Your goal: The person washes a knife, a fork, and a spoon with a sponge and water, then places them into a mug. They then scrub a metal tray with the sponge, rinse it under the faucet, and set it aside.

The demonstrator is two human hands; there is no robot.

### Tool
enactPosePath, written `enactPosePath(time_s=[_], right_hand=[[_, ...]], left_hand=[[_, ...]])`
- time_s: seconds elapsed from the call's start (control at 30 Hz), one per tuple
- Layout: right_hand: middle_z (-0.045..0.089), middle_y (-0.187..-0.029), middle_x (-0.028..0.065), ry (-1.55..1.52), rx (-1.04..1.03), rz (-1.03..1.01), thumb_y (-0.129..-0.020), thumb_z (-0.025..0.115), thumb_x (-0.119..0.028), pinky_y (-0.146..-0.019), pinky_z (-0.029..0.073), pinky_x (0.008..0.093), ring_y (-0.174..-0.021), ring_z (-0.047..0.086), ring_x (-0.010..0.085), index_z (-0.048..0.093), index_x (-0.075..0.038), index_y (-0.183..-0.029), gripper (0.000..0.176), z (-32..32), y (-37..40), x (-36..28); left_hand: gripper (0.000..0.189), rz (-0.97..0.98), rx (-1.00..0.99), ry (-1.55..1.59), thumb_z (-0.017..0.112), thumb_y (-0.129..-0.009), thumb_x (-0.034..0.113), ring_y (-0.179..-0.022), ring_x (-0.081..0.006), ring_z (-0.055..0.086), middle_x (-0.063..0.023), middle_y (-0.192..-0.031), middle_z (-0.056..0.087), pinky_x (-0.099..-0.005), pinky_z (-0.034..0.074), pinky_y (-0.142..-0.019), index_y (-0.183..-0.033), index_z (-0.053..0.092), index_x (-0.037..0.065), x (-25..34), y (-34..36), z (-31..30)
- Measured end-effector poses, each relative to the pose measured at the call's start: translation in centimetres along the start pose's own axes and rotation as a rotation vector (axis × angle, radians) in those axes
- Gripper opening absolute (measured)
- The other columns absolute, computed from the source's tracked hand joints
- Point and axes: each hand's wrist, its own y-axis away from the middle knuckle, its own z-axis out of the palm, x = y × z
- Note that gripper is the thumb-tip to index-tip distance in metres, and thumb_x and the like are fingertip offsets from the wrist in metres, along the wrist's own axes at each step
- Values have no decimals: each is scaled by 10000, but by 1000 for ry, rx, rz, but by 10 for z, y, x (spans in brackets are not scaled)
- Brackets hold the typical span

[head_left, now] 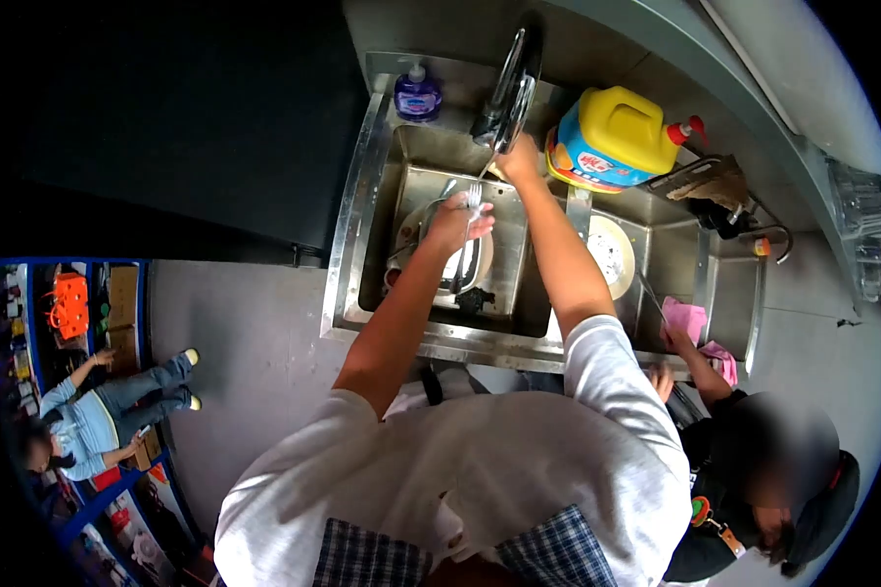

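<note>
Biggest thing in front of me is the steel sink unit point(346, 256), running from upper middle to right of frame, with its raised front rim between my body and the basins. The left basin point(527, 284) gives me bare metal along its right side, but the wall between basins limits sideways room. Over in the right basin point(646, 235) there's a pale plate point(609, 256) near the divider, and the co-worker at lower right has a hand point(677, 339) on a pink cloth point(685, 319) by the front edge, so that side's crowded. The big yellow jug point(619, 132) sits on the back ledge just right of my right forearm, the black faucet point(509, 93) hangs right over my hands, and the purple soap bottle point(417, 96) is back in the left corner. Dishes point(439, 230) fill the left part of my basin, below my left hand point(457, 223). That hand's got the fork point(475, 196) loosely held, fingers partly spread, tines up, just below and left of the faucet. My right hand point(517, 159) is up by the spout with something thin poking out toward the fork; can't tell how closed the fingers are, they're partly hidden.
</note>
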Motion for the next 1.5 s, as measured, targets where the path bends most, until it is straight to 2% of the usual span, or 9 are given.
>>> enactPosePath(time_s=[0.1,0.13,0.53,0.73,0.87,0.97,1.17,1.27,1.5], right_hand=[[610,-845,248,-137,72,-43,-778,571,-277,-757,458,463,-840,582,407,654,-65,-943,280,5,4,12],[606,-796,248,-146,111,-24,-657,675,-155,-717,466,480,-796,578,430,622,-10,-793,205,-5,8,3],[613,-822,244,63,-45,-119,-658,589,-100,-723,483,470,-812,597,403,638,4,-741,143,-33,10,-10],[623,-811,225,-196,258,-153,-706,626,-162,-695,479,432,-779,607,387,619,10,-847,223,-8,21,19],[661,-774,63,-701,-333,218,-763,617,-96,-630,476,270,-684,612,125,665,-42,-891,148,-16,91,72],[642,-788,20,-813,-711,325,-803,654,-142,-640,466,241,-712,579,91,650,-36,-917,155,-42,152,36],[641,-762,30,-1009,-464,386,-807,593,-49,-597,427,233,-672,569,109,646,2,-895,115,-11,181,52],[636,-743,48,-987,-278,450,-809,563,-18,-593,427,246,-652,570,125,645,10,-868,104,-13,174,64],[638,-732,43,-1163,-48,448,-804,611,-49,-573,432,259,-621,561,121,640,8,-810,64,-9,134,46]], left_hand=[[252,-9,-11,94,495,-887,58,-857,-288,615,-151,-1045,569,-422,531,-763,-1137,462,50,3,-23,1],[242,-11,-25,114,498,-891,70,-885,-301,610,-151,-1050,560,-436,525,-778,-1130,471,52,6,-31,0],[209,-63,-49,220,413,-936,165,-964,-314,607,-160,-999,603,-419,500,-836,-1050,476,2,9,-56,14],[179,27,-18,249,460,-925,149,-886,-312,613,-145,-916,600,-467,505,-819,-1051,480,24,5,-61,6],[220,24,1,424,471,-936,228,-783,-265,600,-84,-820,573,-435,527,-776,-1008,510,24,9,-46,9],[246,115,-25,388,467,-938,266,-781,-216,588,-56,-798,559,-414,541,-733,-977,533,32,5,-49,9],[164,226,-71,429,571,-888,201,-767,-209,602,-87,-840,604,-367,530,-736,-955,555,52,10,-54,16],[175,370,-12,-184,621,-854,187,-740,-174,601,-83,-860,627,-325,541,-706,-938,575,41,35,-32,-1],[156,145,26,-515,671,-792,70,-637,-191,652,-101,-799,646,-280,552,-549,-900,588,-4,78,1,-60]])
